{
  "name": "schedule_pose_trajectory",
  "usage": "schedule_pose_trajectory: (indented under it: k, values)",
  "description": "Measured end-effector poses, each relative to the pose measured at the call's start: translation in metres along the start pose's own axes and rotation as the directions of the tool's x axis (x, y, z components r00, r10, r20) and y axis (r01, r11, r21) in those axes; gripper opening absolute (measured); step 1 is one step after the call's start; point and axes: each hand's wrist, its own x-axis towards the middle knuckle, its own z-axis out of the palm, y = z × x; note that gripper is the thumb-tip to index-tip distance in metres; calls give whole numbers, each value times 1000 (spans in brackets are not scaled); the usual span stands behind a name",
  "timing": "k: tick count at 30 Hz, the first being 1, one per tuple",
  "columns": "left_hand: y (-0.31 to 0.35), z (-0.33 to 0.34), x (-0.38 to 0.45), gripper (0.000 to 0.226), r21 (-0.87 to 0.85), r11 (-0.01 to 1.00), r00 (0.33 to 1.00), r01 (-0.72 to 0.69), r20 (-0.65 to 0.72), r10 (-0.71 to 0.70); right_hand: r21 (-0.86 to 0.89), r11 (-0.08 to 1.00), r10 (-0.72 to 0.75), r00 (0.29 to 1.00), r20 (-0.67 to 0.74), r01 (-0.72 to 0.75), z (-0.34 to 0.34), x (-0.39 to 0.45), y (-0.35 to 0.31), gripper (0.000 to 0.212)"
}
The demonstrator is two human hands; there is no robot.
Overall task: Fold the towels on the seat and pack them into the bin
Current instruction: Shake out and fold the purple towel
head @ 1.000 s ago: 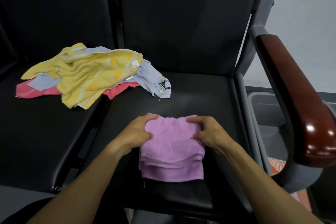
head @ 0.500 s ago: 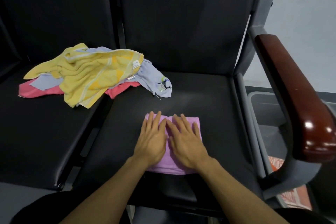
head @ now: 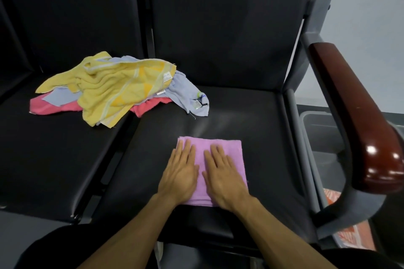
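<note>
Both hands lie flat, fingers straight — the left hand (head: 180, 176) and right hand (head: 224, 178) press the folded pink towel (head: 229, 153) on the near black seat (head: 251, 116). Far left — a towel pile (head: 113, 89). The gray bin (head: 323, 129) sits right.

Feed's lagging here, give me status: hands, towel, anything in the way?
Left hand and right hand flat on the folded purple towel. Towel pile unfolded on the seat. Bin beyond the armrest.

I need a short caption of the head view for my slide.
Both hands, left and right, press flat on a folded purple towel on the black seat.
</note>
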Motion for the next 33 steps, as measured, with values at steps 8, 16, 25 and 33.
schedule_pose_trajectory:
  k: [8, 16, 25, 33]
  values:
    - [41, 12, 38, 69, -40, 999, 999, -33, 32, 35, -179, 970, 145, 984, -108, -163, 4, 8, 59, 63]
    - [50, 13, 124, 68, -57, 993, 993, -102, -63, 99, -203, 962, 142, 967, -210, -185, -14, 66, 110, 73]
    - [43, -6, 208, 65, -46, 993, 984, -105, -147, 97, -117, 964, 196, 935, -295, -239, -29, 139, 142, 75]
    - [36, -18, 170, 66, -112, 978, 973, -174, -174, 153, -14, 970, 237, 960, -151, -242, -55, 142, 140, 63]
